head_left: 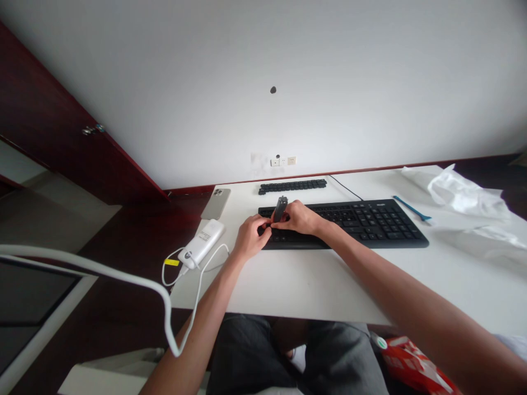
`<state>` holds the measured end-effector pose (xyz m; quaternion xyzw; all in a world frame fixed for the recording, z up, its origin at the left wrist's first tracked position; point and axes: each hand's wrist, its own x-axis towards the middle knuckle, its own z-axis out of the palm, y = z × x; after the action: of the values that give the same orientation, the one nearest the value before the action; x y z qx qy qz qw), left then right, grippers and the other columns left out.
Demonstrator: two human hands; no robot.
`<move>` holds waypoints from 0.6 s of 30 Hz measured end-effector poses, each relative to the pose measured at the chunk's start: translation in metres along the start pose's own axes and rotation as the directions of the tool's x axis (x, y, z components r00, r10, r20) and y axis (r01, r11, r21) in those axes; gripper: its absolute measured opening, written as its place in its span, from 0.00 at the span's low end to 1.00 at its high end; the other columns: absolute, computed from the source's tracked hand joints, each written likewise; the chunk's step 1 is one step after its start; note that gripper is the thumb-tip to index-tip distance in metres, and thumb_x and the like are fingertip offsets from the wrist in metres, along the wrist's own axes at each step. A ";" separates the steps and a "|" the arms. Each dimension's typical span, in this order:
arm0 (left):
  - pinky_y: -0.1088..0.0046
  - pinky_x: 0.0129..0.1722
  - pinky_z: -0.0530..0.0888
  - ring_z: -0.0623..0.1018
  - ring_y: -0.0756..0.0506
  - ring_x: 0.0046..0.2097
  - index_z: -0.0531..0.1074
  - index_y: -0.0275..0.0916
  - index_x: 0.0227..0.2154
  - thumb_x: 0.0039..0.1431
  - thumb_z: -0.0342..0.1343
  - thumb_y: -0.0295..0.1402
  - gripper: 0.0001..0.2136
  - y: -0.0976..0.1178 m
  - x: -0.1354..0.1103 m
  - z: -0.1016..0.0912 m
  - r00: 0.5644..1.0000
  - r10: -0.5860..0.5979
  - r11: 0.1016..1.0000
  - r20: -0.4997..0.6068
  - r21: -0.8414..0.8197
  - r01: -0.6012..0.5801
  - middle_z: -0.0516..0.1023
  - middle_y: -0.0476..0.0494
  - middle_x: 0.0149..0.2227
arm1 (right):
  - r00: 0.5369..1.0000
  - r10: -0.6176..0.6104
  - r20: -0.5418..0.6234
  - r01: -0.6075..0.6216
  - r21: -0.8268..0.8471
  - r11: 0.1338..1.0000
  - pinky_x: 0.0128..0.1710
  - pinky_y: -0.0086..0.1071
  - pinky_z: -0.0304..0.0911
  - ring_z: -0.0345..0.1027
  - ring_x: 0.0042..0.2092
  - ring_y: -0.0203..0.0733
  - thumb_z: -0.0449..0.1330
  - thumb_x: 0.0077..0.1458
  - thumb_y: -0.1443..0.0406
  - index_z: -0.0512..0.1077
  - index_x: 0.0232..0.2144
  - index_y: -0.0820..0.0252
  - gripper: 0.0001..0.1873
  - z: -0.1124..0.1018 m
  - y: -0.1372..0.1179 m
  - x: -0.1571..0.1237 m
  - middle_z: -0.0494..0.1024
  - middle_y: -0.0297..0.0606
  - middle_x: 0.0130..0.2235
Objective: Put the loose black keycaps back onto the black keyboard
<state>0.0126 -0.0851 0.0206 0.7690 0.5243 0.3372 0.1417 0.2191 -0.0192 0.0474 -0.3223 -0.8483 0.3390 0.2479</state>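
Observation:
A black keyboard (387,222) lies on the white table, and both hands work over its left end. My right hand (300,217) is closed round a short dark grey tool (280,208), which stands upright with its narrow, light-tipped end upward; its kind is not clear. My left hand (252,236) is closed in a pinch at the keyboard's left edge, its fingertips close to the right hand's. What sits between the left fingers, if anything, is hidden. Behind the keyboard, several loose black keycaps (292,187) stand in rows.
A phone (217,203) and a white power bank (202,244) with a looping white cable (167,307) lie at the left. Right of the keyboard are a blue brush-like tool (411,208) and crumpled white plastic (461,192). The table's (296,285) front edge is near my lap.

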 end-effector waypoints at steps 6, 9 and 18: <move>0.68 0.46 0.72 0.76 0.44 0.42 0.79 0.41 0.39 0.62 0.56 0.28 0.07 -0.001 0.000 0.001 1.000 0.000 1.000 -0.004 0.014 0.000 0.77 0.46 0.35 | 1.000 0.015 -0.024 -0.014 0.028 0.999 0.30 0.29 0.63 0.74 0.31 0.39 0.69 0.54 0.55 0.82 0.38 0.60 0.15 0.003 0.008 0.001 0.81 0.36 0.30; 0.69 0.45 0.72 0.76 0.45 0.41 0.78 0.41 0.39 0.63 0.57 0.30 0.06 -0.001 0.000 0.001 1.000 -0.001 1.000 -0.002 0.015 0.001 0.77 0.46 0.35 | 0.999 0.018 -0.031 -0.017 0.027 0.999 0.30 0.29 0.62 0.73 0.31 0.39 0.69 0.55 0.54 0.82 0.38 0.61 0.16 0.003 0.010 0.001 0.81 0.36 0.29; 0.70 0.42 0.71 0.75 0.46 0.39 0.78 0.41 0.37 0.62 0.62 0.34 0.04 -0.003 0.000 0.001 1.000 -0.009 1.000 -0.001 -0.022 0.009 0.76 0.48 0.35 | 0.999 0.013 -0.044 -0.009 0.091 0.996 0.31 0.30 0.61 0.72 0.31 0.40 0.68 0.54 0.55 0.82 0.37 0.61 0.15 0.005 0.013 0.002 0.81 0.36 0.29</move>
<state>0.0108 -0.0838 0.0181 0.7649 0.5240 0.3428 0.1512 0.2196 -0.0128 0.0352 -0.3227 -0.8245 0.3714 0.2796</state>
